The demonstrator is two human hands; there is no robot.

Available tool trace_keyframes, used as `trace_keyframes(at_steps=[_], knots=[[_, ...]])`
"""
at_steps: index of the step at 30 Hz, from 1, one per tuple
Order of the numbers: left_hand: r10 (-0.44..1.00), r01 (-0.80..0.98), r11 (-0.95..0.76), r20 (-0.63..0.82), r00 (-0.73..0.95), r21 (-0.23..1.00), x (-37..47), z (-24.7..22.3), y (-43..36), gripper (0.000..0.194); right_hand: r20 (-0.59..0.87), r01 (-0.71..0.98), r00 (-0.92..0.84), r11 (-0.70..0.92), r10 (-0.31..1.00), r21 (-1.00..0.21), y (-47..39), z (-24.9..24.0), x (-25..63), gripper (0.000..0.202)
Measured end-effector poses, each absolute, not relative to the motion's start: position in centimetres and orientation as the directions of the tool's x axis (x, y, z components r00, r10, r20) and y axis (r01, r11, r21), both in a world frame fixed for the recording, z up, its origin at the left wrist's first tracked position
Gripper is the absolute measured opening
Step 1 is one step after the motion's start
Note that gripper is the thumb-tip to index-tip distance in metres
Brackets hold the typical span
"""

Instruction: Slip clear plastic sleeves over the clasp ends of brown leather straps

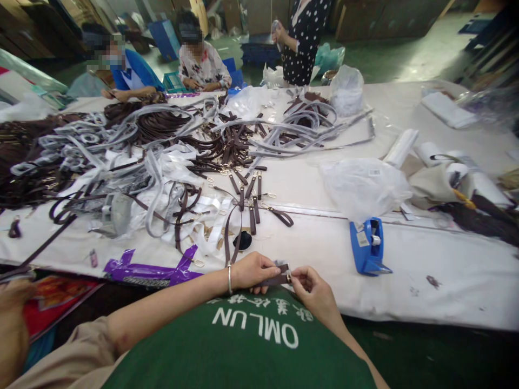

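Observation:
A brown strap (275,280) with small metal fittings is held just over the table's front edge, in front of the green apron. My left hand (252,271) is closed on the strap, thumb on top, with a bangle on the wrist. At the strap's right end, my right hand (310,287) pinches near the metal fitting with thumb and forefinger. Part of the strap is hidden by my left fingers. Beyond the hands lie a round black piece (242,240) and several short brown straps with gold clasps (253,212).
A blue tape dispenser (367,246) stands at the right, near a clear plastic bag (365,186). Purple tape (150,273) lies along the left front edge. Heaped straps (162,121) cover the left side. Three people are across the table; another person's arm (14,319) is at far left.

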State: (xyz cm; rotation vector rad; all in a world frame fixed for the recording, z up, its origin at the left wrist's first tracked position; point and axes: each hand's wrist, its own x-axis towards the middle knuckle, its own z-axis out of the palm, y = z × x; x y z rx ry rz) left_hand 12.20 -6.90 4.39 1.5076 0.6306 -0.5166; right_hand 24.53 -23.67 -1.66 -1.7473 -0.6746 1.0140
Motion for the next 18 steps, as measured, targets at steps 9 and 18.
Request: trace_keyframes(at_steps=[9,18], knots=[[0.116,0.648,-0.087,-0.639,0.761,0.756,12.2,4.4,-7.5,0.039,-0.394,-0.153,0.475,-0.367,0.787,-0.918,-23.2,-2.2,24.0,0.047],[0.082,0.593,-0.175,-0.588,0.804,0.786,11.5,4.7,-7.2,0.028,-0.429,-0.104,0.443,-0.430,0.787,-0.897,-23.0,-1.8,23.3,0.037]])
